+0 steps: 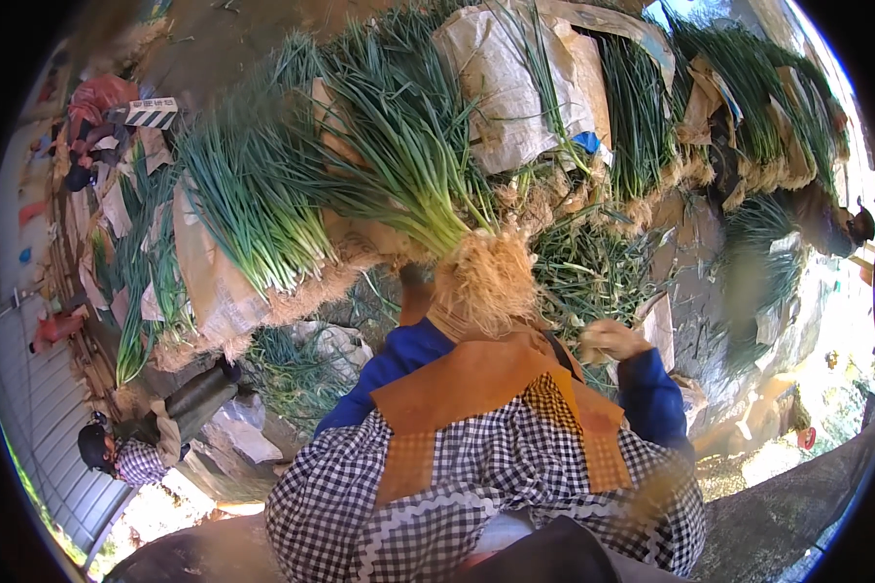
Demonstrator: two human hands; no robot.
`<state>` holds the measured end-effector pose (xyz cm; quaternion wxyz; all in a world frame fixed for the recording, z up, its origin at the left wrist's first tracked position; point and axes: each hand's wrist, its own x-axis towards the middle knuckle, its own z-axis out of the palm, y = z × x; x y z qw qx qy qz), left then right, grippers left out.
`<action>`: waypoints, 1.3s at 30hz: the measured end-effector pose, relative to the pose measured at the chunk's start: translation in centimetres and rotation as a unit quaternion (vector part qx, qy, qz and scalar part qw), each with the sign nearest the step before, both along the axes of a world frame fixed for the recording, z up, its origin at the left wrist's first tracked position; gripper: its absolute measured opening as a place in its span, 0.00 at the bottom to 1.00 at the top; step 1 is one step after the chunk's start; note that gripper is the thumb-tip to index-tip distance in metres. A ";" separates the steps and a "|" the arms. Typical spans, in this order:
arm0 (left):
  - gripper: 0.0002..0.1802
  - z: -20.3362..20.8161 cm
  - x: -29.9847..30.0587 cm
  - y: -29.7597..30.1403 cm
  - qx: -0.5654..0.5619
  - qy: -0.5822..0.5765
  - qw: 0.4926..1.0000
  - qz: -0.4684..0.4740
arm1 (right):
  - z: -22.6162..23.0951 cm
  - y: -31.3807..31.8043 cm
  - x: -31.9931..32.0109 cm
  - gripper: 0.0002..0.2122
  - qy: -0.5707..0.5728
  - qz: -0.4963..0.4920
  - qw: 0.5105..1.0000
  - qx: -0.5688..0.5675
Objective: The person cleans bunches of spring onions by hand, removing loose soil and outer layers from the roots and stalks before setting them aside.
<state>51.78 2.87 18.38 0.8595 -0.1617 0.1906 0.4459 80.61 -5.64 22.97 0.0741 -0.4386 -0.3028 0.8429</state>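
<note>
A thick bunch of green onions (pixel 447 214) juts toward me, its pale fibrous roots (pixel 486 282) over my lap and its leaves lying across the row behind. From the blue sleeve, my left hand (pixel 415 290) reaches up under this bunch and supports it. Leaves and roots hide its fingers. Off to the right of the roots, my right hand (pixel 612 340) is raised with curled fingers. Whether something small is inside them cannot be made out. An orange-brown apron (pixel 467 379) covers my front, over a black-and-white checked garment (pixel 476 457).
More green onions (pixel 262 223) stand in rows left and right, with paper sacks (pixel 520 83) among them. Loose leaves (pixel 593 262) litter the ground before me. A person (pixel 131 452) is at the lower left, another person (pixel 92 136) at the upper left, and another (pixel 836 228) far right.
</note>
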 end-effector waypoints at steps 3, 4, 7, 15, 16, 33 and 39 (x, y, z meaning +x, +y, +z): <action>0.16 1.4 -0.9 1.4 0.012 -0.005 1.000 -0.024 | -3.8 -3.4 5.1 0.11 -0.349 0.201 0.911 0.084; 0.16 1.8 -1.2 1.7 0.017 -0.001 0.999 -0.027 | -4.5 -3.2 5.1 0.12 -0.540 0.397 0.719 0.185; 0.15 2.0 -1.2 2.0 0.027 0.022 0.999 -0.037 | -3.2 3.2 -1.9 0.22 -0.298 -0.069 0.918 0.254; 0.14 3.4 -0.2 0.9 0.058 0.165 0.984 -0.029 | 4.5 5.4 -8.0 0.16 -0.062 0.022 0.968 0.241; 0.14 2.8 -0.7 0.3 0.058 0.168 0.984 -0.019 | 4.7 4.8 -5.1 0.14 -0.025 0.014 0.989 0.145; 0.17 12.0 -15.8 -2.5 0.030 0.189 0.932 -0.308 | -10.3 22.9 -23.9 0.11 -0.400 0.310 0.656 0.560; 0.14 28.2 -19.7 -0.9 0.248 0.188 0.950 -0.010 | -4.2 23.1 -19.0 0.09 -0.344 -0.205 0.772 0.494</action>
